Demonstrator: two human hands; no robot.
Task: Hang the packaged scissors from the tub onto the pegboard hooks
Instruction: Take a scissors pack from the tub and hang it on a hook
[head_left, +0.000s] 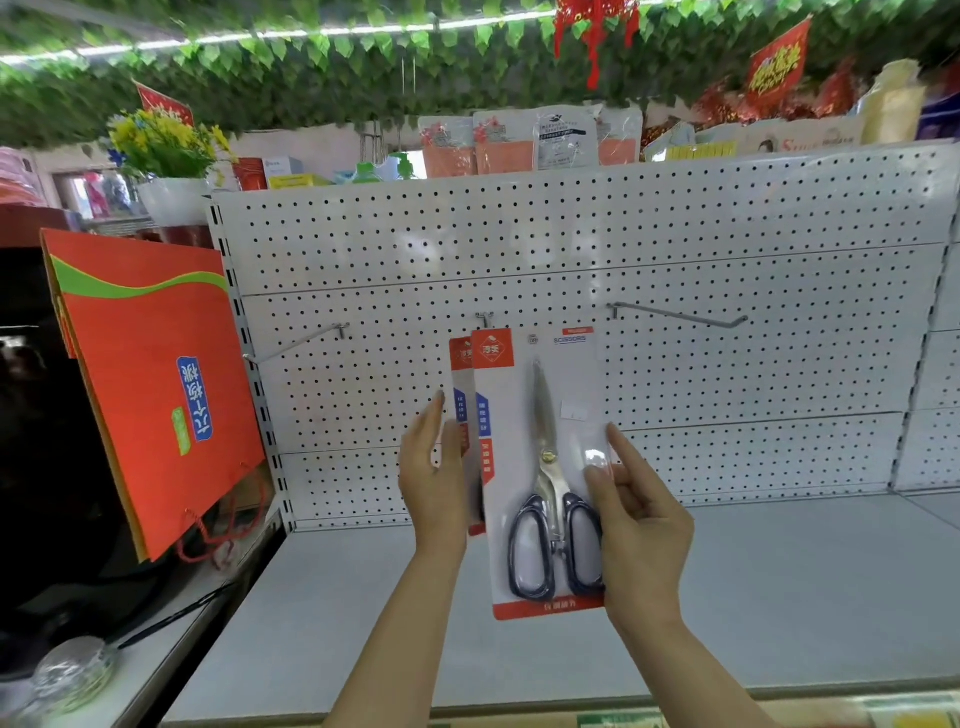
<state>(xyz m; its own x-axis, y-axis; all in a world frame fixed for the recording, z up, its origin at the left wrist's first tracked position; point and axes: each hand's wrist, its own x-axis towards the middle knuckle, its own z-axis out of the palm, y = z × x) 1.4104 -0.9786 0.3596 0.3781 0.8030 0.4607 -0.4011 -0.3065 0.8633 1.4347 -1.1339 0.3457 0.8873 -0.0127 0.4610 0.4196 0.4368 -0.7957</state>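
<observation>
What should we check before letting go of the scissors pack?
1. Front scissors pack is on the middle hook: cannot tell, its top sits right at the hook.
2. Right hand grips the pack's edge: ok.
3. Left hand is open beside the second pack behind: ok.
4. Pack hangs straight: not ok, slightly tilted.
5. Left hook and right hook are free for more: ok.
6. Tub in view: not ok.

two packs of scissors, a front pack (545, 467) and a rear pack (461, 384), hung at the middle hook (484, 318). three hooks showed, with a left hook (296, 344) and a right hook (680, 315). two hands were up, the left hand (434, 478) and the right hand (641, 525).
</observation>
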